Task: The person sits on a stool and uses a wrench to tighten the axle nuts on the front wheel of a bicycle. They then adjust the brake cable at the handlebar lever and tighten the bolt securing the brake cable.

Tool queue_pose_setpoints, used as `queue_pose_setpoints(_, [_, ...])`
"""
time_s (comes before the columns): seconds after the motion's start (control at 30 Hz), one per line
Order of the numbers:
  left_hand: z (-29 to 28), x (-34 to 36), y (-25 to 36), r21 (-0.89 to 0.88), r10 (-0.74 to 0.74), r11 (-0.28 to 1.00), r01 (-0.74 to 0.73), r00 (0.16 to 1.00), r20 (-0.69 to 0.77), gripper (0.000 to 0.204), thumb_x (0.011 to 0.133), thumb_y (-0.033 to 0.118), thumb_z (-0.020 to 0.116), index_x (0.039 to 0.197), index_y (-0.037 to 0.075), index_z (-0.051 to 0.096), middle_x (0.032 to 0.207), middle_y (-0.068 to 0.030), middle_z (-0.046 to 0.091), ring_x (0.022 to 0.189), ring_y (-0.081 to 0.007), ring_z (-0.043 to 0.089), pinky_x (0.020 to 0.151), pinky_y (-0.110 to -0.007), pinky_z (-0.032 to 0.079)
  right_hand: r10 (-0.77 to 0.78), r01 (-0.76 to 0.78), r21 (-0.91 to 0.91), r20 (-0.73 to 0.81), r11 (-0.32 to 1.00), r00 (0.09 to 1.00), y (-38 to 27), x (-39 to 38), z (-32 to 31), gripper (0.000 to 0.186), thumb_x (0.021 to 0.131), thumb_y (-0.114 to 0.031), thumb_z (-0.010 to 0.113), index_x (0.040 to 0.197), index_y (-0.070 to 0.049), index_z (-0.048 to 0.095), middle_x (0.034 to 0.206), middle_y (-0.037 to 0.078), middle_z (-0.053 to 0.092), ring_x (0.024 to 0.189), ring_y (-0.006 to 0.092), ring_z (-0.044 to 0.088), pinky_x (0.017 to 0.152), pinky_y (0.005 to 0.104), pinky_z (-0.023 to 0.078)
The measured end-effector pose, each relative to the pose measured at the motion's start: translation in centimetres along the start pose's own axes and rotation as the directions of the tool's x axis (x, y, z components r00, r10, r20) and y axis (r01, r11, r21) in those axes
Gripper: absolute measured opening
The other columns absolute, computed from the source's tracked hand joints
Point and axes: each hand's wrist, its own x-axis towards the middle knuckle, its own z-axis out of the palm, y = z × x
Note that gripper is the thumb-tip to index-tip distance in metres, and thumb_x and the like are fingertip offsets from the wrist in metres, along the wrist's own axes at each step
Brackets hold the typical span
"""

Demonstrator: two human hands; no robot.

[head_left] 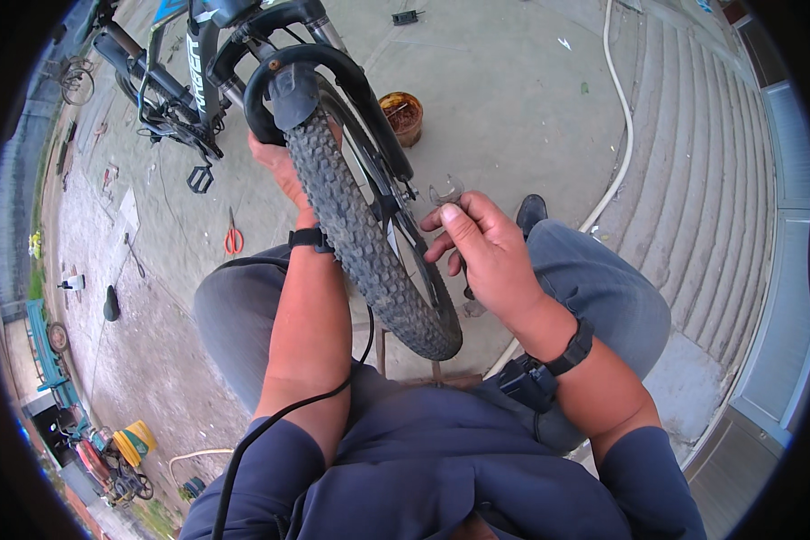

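Observation:
The front wheel [355,220] of a bicycle stands between my knees, its knobby black tyre toward me. My left hand [281,169] grips the wheel from its left side, just below the fork's arch [310,58]; the tyre hides most of its fingers. On the wheel's right side, my right hand [479,238] is closed on a metal open-end wrench [445,191]. The wrench's jaw sticks out past the fingertips, close to the lower end of the black fork leg [391,148] and the axle, apparently not touching them.
A rusty bucket [401,119] stands beyond the fork. Orange-handled scissors [233,236] lie on the concrete at left, near the bicycle's pedal [201,179]. A pale hose [623,135] runs along the steps [693,180] at right. A black cable [306,402] crosses my left arm.

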Motion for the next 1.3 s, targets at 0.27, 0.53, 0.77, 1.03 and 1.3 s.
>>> queue_pose_setpoints(0.27, [0.3, 0.4, 0.5, -0.214, -0.081, 0.973, 0.080, 0.997, 0.007, 0.089, 0.072, 0.019, 0.086, 0.147, -0.001, 0.043, 0.144, -0.0246, 0.046, 0.136, -0.0402, 0.047, 0.115, -0.050, 0.036, 0.061, -0.054, 0.087, -0.080, 0.995, 0.995, 0.7, 1.6, -1.4, 0.033, 0.109, -0.035, 0.054, 0.117, -0.004, 0.060, 0.107, 0.007, 0.067, 0.079, 0.0129, 0.067, 0.063, 0.0245, 0.046])
queue_pose_setpoints(0.53, [0.1, 0.1, 1.2, -0.176, 0.009, 0.984, -0.006, 1.000, 0.015, 0.098, 0.071, 0.017, 0.088, 0.150, -0.003, 0.035, 0.144, -0.0246, 0.046, 0.135, -0.0391, 0.048, 0.116, -0.050, 0.037, 0.153, -0.140, 0.090, -0.158, 0.986, 0.975, 2.3, 3.8, -3.6, 0.028, 0.108, -0.031, 0.055, 0.114, -0.005, 0.063, 0.104, 0.005, 0.067, 0.077, 0.0116, 0.064, 0.063, 0.0247, 0.043])
queue_pose_setpoints(0.77, [-0.1, 0.0, 0.4, 0.006, 0.024, 1.000, -0.025, 0.999, 0.045, 0.100, 0.077, 0.026, 0.086, 0.153, -0.006, 0.031, 0.149, -0.0278, 0.042, 0.139, -0.0425, 0.044, 0.118, -0.053, 0.032, 0.260, -0.276, -0.087, -0.160, 0.957, 0.952, 6.3, 7.0, -4.5, 0.027, 0.105, -0.029, 0.057, 0.113, -0.005, 0.066, 0.098, 0.003, 0.070, 0.072, 0.0099, 0.064, 0.060, 0.0259, 0.044])
queue_pose_setpoints(1.03, [-0.5, -0.4, 0.2, 0.139, 0.105, 0.984, -0.108, 0.994, 0.032, 0.101, 0.082, 0.032, 0.084, 0.156, -0.007, 0.027, 0.153, -0.0305, 0.039, 0.141, -0.0441, 0.043, 0.119, -0.055, 0.031, 0.278, -0.312, -0.300, -0.151, 0.902, 0.949, 13.4, 10.0, -5.2, 0.024, 0.099, -0.023, 0.067, 0.110, -0.002, 0.069, 0.082, 0.002, 0.066, 0.065, 0.0111, 0.058, 0.058, 0.0294, 0.047])
queue_pose_setpoints(1.3, [-1.1, -1.0, 1.6, 0.417, 0.026, 0.908, -0.037, 0.999, 0.033, 0.067, 0.090, 0.034, 0.077, 0.145, 0.004, 0.054, 0.148, -0.0250, 0.050, 0.136, -0.0426, 0.049, 0.115, -0.054, 0.037, 0.348, -0.355, -0.017, -0.159, 0.935, 0.924, 15.9, 12.5, -3.0, 0.023, 0.099, -0.022, 0.066, 0.108, -0.001, 0.066, 0.081, 0.003, 0.063, 0.063, 0.0135, 0.056, 0.061, 0.0297, 0.047])
